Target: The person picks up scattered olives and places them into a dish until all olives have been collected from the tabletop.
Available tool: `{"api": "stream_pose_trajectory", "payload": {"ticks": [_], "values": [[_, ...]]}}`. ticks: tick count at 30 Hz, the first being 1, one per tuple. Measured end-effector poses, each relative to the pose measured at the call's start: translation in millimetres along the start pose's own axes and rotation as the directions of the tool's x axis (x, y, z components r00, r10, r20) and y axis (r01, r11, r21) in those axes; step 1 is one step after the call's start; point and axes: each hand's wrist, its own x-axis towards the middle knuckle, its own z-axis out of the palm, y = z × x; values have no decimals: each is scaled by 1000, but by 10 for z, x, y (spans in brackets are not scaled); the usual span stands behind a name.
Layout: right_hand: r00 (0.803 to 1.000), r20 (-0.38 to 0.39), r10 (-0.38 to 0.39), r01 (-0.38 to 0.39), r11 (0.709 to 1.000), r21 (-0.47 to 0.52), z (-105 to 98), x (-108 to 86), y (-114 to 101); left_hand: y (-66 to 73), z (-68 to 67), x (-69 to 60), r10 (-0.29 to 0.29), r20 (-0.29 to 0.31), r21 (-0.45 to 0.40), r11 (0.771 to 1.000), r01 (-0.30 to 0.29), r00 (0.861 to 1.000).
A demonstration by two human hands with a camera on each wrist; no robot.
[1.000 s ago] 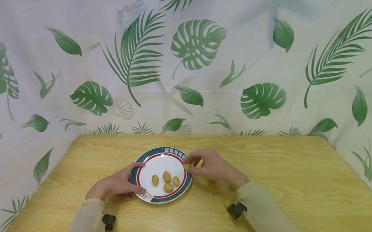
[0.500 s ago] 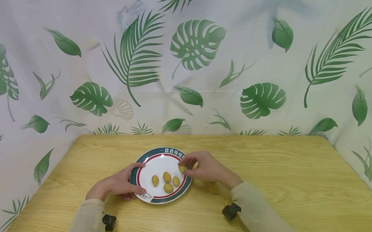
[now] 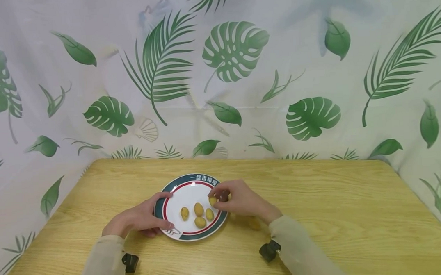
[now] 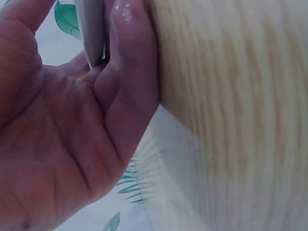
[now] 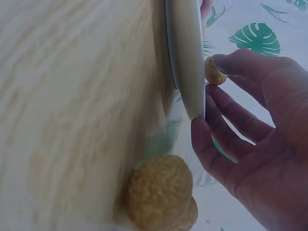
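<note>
While hands [image 3: 140,217] [image 3: 241,200] flank it, the plate [image 3: 184,196] (blue-rimmed) holds four yellowish lumps [image 3: 198,209].

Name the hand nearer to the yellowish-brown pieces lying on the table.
Right. The right hand is at the right rim of the plate, close to the pieces on the table; the left hand grips the left rim, across the plate from them.

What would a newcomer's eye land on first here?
Probably the leaf-print backdrop, filling the head view's upper half behind the table. Next, the blue-rimmed plate left of the table's centre, with four yellow-brown lumps on it and the left hand gripping its left edge. Then the right hand, pinching another lump at the plate's right side.
</note>
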Motion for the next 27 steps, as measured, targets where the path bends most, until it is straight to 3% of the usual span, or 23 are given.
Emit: {"api": "stream_pose_trajectory", "payload": {"ticks": [17, 27], "values": [[996, 24, 81, -80, 997, -22, 51, 101, -47, -8, -9, 6, 14, 5, -6, 1000, -14, 1000], [998, 18, 63, -62, 998, -29, 59, 145, -50, -12, -4, 9, 17, 4, -1, 1000, -17, 1000]]}}
